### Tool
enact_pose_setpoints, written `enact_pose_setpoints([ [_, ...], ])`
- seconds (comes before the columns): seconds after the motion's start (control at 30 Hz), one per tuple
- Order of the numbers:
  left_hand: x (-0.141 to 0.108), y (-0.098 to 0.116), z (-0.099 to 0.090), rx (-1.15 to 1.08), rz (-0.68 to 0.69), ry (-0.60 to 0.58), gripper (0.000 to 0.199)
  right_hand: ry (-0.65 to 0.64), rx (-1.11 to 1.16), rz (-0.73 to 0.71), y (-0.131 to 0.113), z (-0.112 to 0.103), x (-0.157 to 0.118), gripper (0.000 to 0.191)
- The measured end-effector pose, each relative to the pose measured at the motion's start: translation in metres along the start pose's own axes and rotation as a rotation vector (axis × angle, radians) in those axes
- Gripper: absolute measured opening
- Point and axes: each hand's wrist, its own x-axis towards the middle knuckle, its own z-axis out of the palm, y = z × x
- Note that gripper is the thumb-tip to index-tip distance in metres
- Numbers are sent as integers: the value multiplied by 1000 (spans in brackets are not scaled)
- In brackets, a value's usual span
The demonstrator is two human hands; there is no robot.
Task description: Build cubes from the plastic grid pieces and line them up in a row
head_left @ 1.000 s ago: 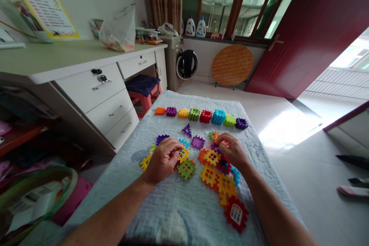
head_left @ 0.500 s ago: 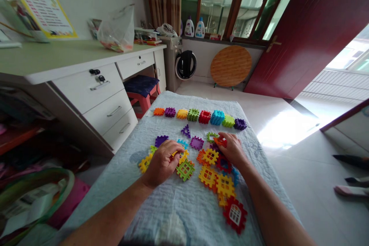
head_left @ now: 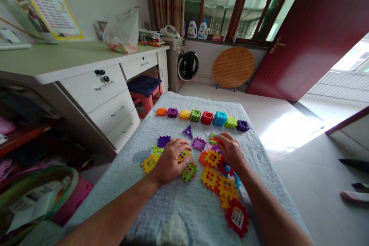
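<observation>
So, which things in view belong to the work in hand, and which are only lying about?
Seem part of the work:
yellow notched plastic window piece by the left hand
orange plastic piece at the right hand
row of coloured plastic blocks
purple plastic triangle

Apparently lying about:
clear plastic bag
round wooden tabletop
two white plastic bottles
red stool with blue cushion

Blue-cloth-covered surface (head_left: pixel 196 207): 8 tile stacks (head_left: pixel 206 122) in far row, loose tiles (head_left: pixel 198 144) nearer.

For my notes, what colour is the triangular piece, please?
The triangular piece is purple, clearest in the head view.
</observation>
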Motion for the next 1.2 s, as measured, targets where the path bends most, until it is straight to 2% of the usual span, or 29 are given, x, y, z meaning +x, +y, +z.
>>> enact_pose_setpoints([
  [0.2,27,6,2,30,-17,-162,52,-14,103,-73,-17,17,0,22],
  [0.3,38,7,8,41,-27,-230,57,-28,185,-103,-24,19,2,20],
  [0.43,40,7,18,8,-46,-280,52,-111,323,-99,-30,17,2,27],
  [0.57,36,4,23,-12,-18,-254,36,-188,344,-63,-26,9,-1,39],
  [0.73,32,-2,23,149,54,-255,33,-352,-20,-112,-15,-7,-6,51],
  [0.87,30,-3,21,203,91,-237,21,-442,-98,-108,-17,-11,-7,53],
  [1.03,28,-1,17,140,61,-137,18,-413,-110,-80,-18,-12,-7,45],
  [1.2,25,1,11,-141,-43,12,18,-311,-187,-30,-16,-12,-5,22],
])
